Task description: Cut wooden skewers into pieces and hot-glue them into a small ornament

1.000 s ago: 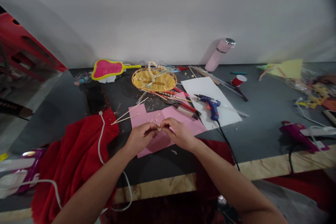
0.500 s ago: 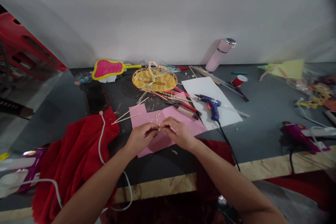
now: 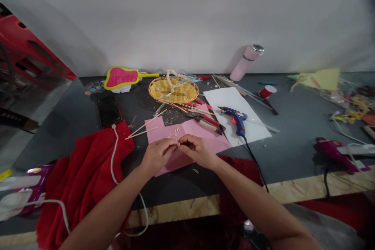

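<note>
My left hand [image 3: 158, 155] and my right hand [image 3: 199, 149] meet fingertip to fingertip over a pink sheet of paper [image 3: 202, 133]. Both are closed in a pinch around a tiny pale piece [image 3: 178, 144], mostly covered by the fingers and too small to name. Several small pale bits [image 3: 176, 129] lie on the paper just beyond my fingertips. Two thin wooden sticks [image 3: 146, 124] rest to the left, partly across the paper. Beyond the paper are pliers and a cutter-like tool with a dark handle [image 3: 209, 125].
A yellow wicker basket [image 3: 174, 90] holds a beaded strand. A blue glue gun [image 3: 238, 119] lies on white paper [image 3: 252, 136], its cord running to the front edge. Around are a pink bottle [image 3: 244, 62], a thread spool [image 3: 267, 91], a phone [image 3: 108, 111] and red cloth [image 3: 88, 164].
My hands stay together over the pink paper with only a slight shift of the fingers around the tiny piece. The whole view has moved very slightly.
</note>
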Tool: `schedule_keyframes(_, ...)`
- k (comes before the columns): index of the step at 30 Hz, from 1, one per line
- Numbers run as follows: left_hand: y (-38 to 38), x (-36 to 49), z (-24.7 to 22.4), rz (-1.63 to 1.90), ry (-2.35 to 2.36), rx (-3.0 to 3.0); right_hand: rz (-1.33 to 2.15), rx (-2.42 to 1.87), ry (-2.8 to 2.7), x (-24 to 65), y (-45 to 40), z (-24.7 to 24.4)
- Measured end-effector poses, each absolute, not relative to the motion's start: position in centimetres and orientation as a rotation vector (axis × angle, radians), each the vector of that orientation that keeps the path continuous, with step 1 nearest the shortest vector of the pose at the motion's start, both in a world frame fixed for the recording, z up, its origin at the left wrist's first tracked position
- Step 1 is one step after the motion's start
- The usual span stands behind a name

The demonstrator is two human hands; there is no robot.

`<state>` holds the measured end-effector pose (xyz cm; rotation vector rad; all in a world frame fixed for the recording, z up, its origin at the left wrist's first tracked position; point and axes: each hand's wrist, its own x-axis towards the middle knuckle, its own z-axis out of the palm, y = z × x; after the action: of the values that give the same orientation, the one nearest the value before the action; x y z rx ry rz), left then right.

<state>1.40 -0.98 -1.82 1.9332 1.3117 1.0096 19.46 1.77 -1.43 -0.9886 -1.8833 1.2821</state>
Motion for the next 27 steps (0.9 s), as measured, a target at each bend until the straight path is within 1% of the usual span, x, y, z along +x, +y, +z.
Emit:
schedule_keyframes(5, -0.81, 1.69, -1.49, 1.060, 1.225, 1.365, 0.956, -0.939, -2.036, 19.72, 1.99, -1.26)
schedule_keyframes(9, -0.70, 1.93, -1.15, 0.990, 1.099, 1.069, 0.838, -0.886, -2.131, 19.73, 1.91, -1.29)
schedule_keyframes(16, -0.78, 1.97, -1.89, 0.977, 0.933, 0.885, 0.738, -0.821, -2.192, 19.52, 1.66, -1.56)
schedule_keyframes(27, -0.88, 2.09, -1.73, 1.008, 0.956, 0.812, 0.642, -0.832, -2.218, 19.22, 1.50, -1.80)
